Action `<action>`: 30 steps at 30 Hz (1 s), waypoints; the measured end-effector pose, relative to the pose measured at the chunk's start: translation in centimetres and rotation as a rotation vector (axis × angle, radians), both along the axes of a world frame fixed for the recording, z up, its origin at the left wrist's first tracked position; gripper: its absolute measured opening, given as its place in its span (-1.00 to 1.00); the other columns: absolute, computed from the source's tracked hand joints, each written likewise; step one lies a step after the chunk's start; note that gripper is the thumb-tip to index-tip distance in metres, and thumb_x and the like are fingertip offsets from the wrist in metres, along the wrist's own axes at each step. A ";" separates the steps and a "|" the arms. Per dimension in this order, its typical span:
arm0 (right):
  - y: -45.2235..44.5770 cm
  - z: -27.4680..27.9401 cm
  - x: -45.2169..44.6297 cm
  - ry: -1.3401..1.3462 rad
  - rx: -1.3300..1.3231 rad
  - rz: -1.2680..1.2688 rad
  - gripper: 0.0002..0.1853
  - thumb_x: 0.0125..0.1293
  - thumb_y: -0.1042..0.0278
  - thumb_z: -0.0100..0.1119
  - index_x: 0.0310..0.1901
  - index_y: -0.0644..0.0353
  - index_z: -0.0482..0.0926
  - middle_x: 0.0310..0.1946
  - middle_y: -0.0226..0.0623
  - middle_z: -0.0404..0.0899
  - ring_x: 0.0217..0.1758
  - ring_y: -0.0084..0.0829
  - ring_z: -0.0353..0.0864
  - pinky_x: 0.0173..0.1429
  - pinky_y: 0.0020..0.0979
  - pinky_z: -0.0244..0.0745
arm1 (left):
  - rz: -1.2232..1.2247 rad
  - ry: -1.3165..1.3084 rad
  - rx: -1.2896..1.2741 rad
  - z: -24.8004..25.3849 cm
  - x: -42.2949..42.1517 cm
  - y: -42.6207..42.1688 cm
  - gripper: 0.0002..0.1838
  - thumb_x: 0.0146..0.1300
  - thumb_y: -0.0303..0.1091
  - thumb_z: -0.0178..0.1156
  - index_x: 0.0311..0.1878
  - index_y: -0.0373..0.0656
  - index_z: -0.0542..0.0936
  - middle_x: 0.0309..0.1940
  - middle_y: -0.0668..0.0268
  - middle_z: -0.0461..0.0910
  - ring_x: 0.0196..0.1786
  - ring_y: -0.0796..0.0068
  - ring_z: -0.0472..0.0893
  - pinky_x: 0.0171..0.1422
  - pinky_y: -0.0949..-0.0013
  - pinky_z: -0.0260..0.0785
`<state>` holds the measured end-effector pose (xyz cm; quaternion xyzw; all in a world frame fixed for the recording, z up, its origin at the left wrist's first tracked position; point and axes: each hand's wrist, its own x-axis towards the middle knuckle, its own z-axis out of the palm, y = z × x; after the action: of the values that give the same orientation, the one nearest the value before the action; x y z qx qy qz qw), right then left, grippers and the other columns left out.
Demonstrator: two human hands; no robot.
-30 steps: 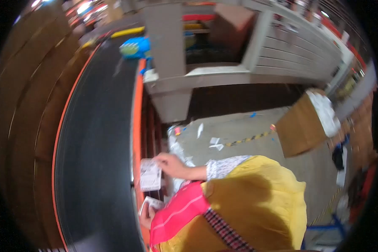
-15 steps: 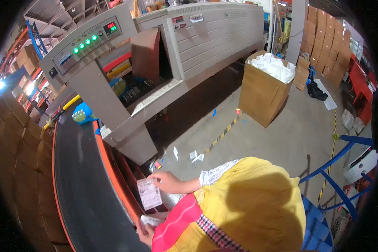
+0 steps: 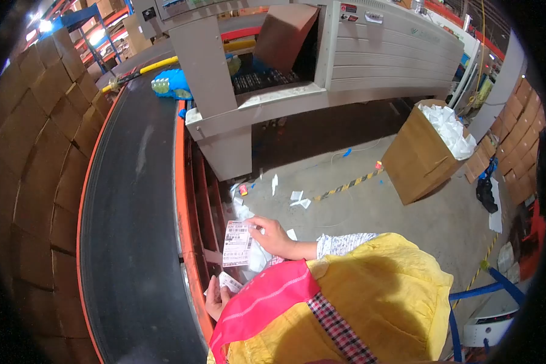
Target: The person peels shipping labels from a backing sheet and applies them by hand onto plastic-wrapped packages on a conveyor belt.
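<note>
My right hand (image 3: pixel 275 237) pinches a printed shipping label (image 3: pixel 237 244) between thumb and fingers, its text side up, over the gap beside the conveyor's edge. Lower down, my left hand (image 3: pixel 215 298) is closed on another white printed label (image 3: pixel 230 282), partly hidden by the pink cloth of my sleeve. To the left of both hands runs a dark conveyor belt (image 3: pixel 130 230) with an orange rim (image 3: pixel 185 242).
A blue-wrapped package with greenish contents (image 3: pixel 172 85) sits on the far belt by a grey machine (image 3: pixel 394 54). A carton (image 3: pixel 415 164) stuffed with white paper stands on the right. Stacked cartons (image 3: pixel 33 200) line the left. Paper scraps (image 3: pixel 298 198) lie on the floor.
My view has turned, so the machine and carton appear farther right and the machine higher. Both hands still hold their labels; the upper label now faces me more squarely.
</note>
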<state>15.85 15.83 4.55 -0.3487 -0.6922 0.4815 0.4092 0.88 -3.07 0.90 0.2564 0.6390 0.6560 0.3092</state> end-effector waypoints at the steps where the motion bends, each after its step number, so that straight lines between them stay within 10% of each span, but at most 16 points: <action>1: -0.2 -0.3 -0.1 0.008 0.004 -0.002 -0.77 0.23 0.47 0.04 -0.10 0.37 0.52 -0.24 -0.12 0.61 -0.17 -0.33 0.61 -0.08 -0.42 0.45 | 0.000 -0.025 -0.008 0.3 0.2 -0.2 -0.58 0.21 -0.67 0.05 0.17 -0.36 0.42 -0.07 0.12 0.57 -0.12 0.50 0.57 -0.06 0.51 0.42; 30: 0.5 -1.6 0.1 -0.056 -0.048 0.021 -0.76 0.22 0.48 0.04 -0.09 0.36 0.53 -0.25 -0.09 0.61 -0.17 -0.33 0.61 -0.08 -0.41 0.45 | 0.036 0.076 -0.089 0.3 0.8 0.7 -0.56 0.15 -0.66 0.08 0.16 -0.39 0.43 -0.07 0.08 0.58 -0.10 0.49 0.57 -0.04 0.49 0.41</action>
<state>15.90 16.30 2.95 -0.3643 -0.6953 0.4924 0.3760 1.67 -2.37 1.16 0.2556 0.6832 0.6223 0.2841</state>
